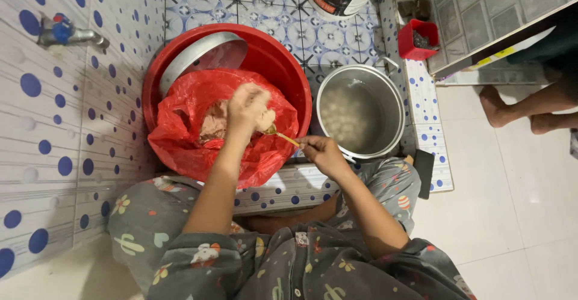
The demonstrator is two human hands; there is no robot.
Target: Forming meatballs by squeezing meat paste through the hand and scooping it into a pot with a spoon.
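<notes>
My left hand (245,108) is closed around a lump of pale pinkish paste and hovers over a red plastic bag (186,134) holding more of that paste (212,125). The bag lies in a big red basin (277,59). My right hand (322,153) pinches the handle of a golden spoon (278,134), whose bowl touches the paste squeezed out of my left fist. To the right stands a metal pot (391,95) of cloudy water with several small pale balls (346,116) in it.
A metal lid (198,53) leans inside the basin's back. A tap (66,33) juts from the dotted tiled wall at left. A small red box (417,38) sits on the tiled ledge. Another person's bare feet (518,110) stand at right. My knees frame the step.
</notes>
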